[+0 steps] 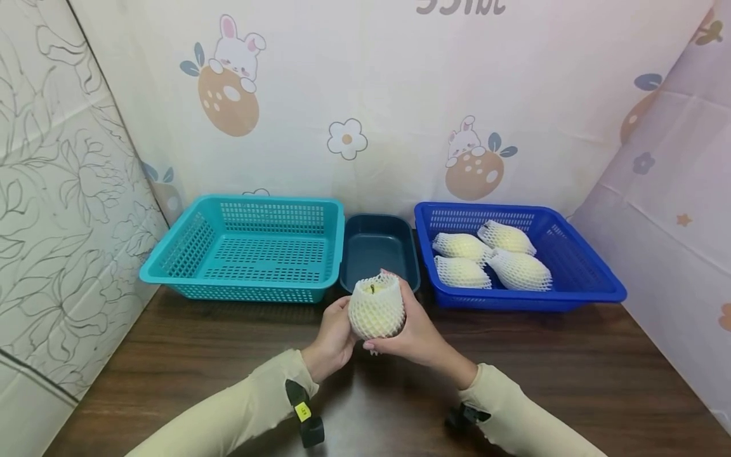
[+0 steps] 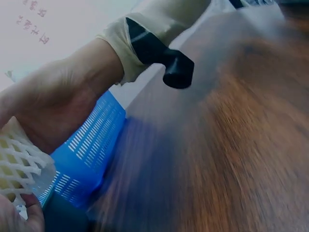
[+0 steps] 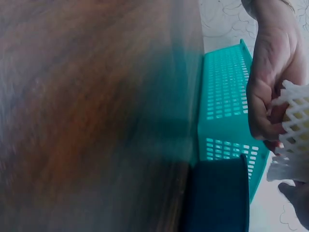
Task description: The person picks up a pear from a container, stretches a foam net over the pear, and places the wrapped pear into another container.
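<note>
A pale yellow pear (image 1: 371, 289) with a dark stem sits in a white foam net (image 1: 377, 314), held above the table in front of the small dark tray. My right hand (image 1: 419, 333) grips it from the right, thumb low on the front and fingers round the far side. From the left, my left hand (image 1: 335, 336) holds the net with curled fingers, as the right wrist view also shows (image 3: 275, 82). The net's upper edge stands open around the stem. Several more netted pears (image 1: 520, 271) lie in the blue basket (image 1: 582, 260).
At the left stands a turquoise basket (image 1: 320, 295) with nothing in it. Between the two baskets is a dark blue-green tray (image 1: 379, 254). All three stand along the back of the brown wooden table (image 1: 228, 355), before a printed cloth (image 1: 394, 82).
</note>
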A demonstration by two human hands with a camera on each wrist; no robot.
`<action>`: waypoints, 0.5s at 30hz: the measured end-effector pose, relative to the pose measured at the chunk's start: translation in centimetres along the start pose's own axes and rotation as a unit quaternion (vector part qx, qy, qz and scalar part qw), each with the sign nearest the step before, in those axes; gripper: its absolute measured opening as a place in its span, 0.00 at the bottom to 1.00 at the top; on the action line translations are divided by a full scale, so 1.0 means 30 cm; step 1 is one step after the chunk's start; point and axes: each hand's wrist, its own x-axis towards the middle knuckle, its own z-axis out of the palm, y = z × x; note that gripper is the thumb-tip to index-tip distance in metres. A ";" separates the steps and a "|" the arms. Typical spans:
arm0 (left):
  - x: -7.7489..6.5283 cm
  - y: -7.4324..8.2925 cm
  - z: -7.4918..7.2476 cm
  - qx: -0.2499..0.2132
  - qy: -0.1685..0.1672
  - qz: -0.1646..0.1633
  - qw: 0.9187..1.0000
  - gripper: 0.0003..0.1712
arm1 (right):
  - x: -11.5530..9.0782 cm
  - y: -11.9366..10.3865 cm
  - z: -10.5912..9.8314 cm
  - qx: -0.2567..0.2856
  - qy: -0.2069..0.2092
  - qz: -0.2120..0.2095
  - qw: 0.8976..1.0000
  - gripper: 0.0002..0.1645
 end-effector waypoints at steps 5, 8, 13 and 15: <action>0.000 -0.002 -0.004 -0.011 -0.030 -0.021 0.999 0.22 | 0.001 0.005 0.013 -0.017 0.030 -0.037 0.999 0.64; -0.001 0.002 -0.007 -0.010 -0.048 -0.039 0.998 0.24 | 0.003 0.003 0.010 -0.014 0.037 -0.056 0.998 0.63; -0.009 0.017 -0.013 0.019 -0.075 -0.070 0.995 0.25 | 0.007 -0.015 -0.016 -0.013 0.040 -0.062 0.997 0.58; -0.010 0.021 -0.018 0.053 -0.080 -0.066 0.993 0.24 | 0.011 -0.023 -0.033 -0.016 0.043 -0.065 0.997 0.56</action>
